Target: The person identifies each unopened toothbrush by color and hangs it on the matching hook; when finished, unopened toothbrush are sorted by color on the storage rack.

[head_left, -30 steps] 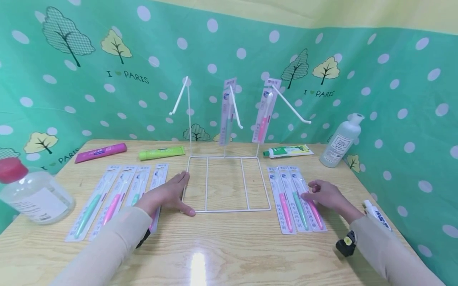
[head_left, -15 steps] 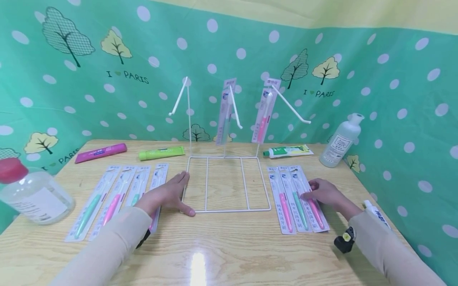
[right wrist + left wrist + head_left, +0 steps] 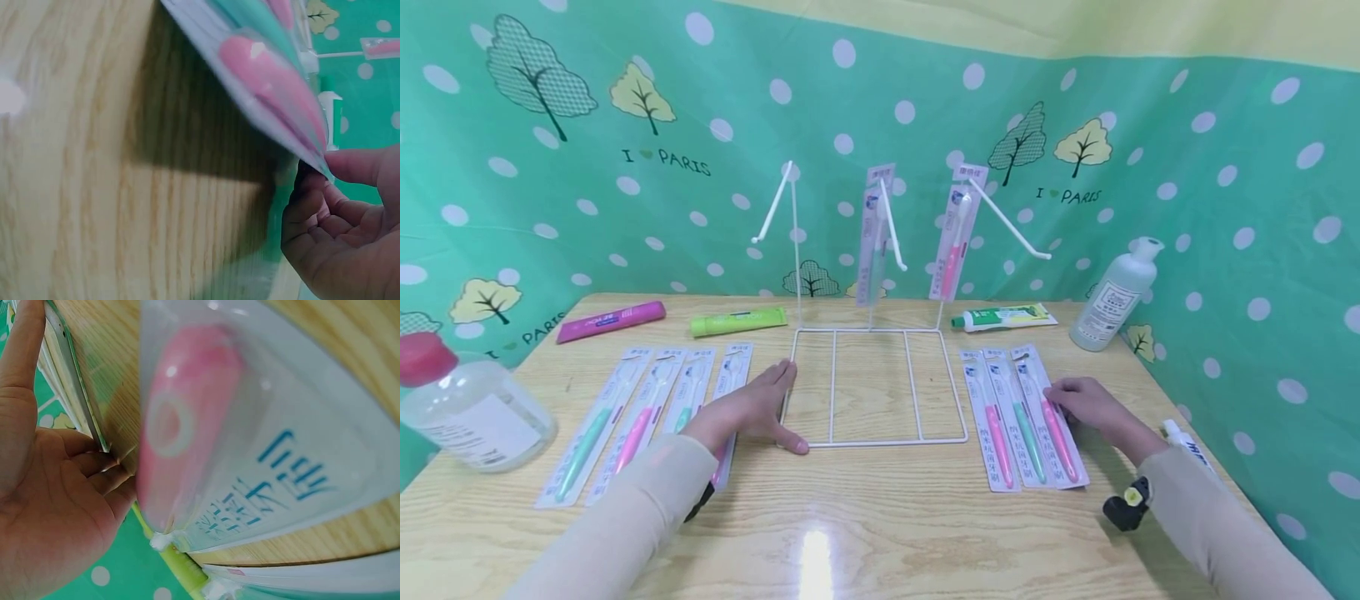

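My right hand [image 3: 1086, 402] pinches the right edge of a packaged pink toothbrush [image 3: 1056, 429]; in the right wrist view, the thumb [image 3: 359, 165] is on top of the card and curled fingers are underneath. Beside that pack lie a green toothbrush pack [image 3: 1027, 437] and another pink one [image 3: 997, 442]. My left hand [image 3: 763, 406] rests spread at the left side of the white wire rack [image 3: 872, 443], thumb at its front corner. Under the left wrist lies another pink toothbrush pack [image 3: 194, 419], partly covered by the arm in the head view.
Two toothbrush packs, one green [image 3: 872, 250] and one pink [image 3: 953, 250], hang on the rack's hooks. More packs [image 3: 583, 442] lie at left. Toothpaste tubes [image 3: 739, 322] line the back. A red-capped bottle [image 3: 482, 412] and a pump-less clear bottle [image 3: 1112, 296] stand at the sides.
The right thumb has drawn back to the pack's edge, and the pink toothbrush pack has shifted slightly, its lower end to the right. The hanging green pack sways a little. My left hand stays put.
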`<move>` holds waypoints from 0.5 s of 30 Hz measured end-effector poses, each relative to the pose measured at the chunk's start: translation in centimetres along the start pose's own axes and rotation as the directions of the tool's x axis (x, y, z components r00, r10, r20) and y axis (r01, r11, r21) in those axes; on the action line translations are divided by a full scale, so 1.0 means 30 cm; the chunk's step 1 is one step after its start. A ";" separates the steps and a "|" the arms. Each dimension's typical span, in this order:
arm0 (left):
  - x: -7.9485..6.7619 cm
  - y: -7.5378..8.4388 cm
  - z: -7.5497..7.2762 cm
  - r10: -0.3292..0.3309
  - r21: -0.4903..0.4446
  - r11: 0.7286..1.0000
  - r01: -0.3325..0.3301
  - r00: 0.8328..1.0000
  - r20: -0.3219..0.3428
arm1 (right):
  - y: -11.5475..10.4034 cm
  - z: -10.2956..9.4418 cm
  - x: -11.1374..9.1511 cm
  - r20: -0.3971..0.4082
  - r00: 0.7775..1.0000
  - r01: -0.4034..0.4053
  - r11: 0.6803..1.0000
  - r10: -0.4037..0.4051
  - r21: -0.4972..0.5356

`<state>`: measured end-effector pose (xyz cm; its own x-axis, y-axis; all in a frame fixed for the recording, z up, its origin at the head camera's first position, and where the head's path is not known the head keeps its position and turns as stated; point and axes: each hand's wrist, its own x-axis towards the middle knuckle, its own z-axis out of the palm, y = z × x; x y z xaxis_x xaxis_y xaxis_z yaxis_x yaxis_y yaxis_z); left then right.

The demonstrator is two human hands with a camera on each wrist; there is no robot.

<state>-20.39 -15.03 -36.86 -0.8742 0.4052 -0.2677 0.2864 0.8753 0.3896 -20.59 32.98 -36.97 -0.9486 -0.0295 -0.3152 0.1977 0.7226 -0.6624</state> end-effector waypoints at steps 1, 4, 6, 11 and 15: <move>0.001 -0.001 0.001 0.001 0.001 1.000 -0.001 1.000 -0.001 | 0.001 -0.003 -0.004 0.000 1.000 0.007 1.000 -0.007 0.010; 0.004 -0.002 0.005 -0.001 0.007 1.000 0.001 1.000 0.000 | 0.000 -0.017 -0.023 -0.001 1.000 0.031 0.998 -0.031 0.049; 0.006 -0.003 0.007 -0.007 0.005 1.000 0.007 1.000 0.000 | -0.006 -0.030 -0.042 -0.009 0.999 0.042 0.997 -0.041 0.070; 0.004 -0.003 0.009 -0.015 -0.006 1.000 0.015 1.000 0.000 | -0.026 -0.069 -0.098 -0.055 0.993 0.111 0.986 -0.105 0.121; 0.001 -0.001 0.005 -0.011 -0.007 1.000 0.011 1.000 -0.003 | -0.050 -0.093 -0.145 -0.124 0.970 0.229 0.957 -0.209 0.177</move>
<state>-20.38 -15.01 -37.01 -0.8784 0.3946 -0.2696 0.2738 0.8779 0.3928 -17.44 33.95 -32.71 -0.9921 -0.0939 -0.0830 0.0160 0.5624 -0.8267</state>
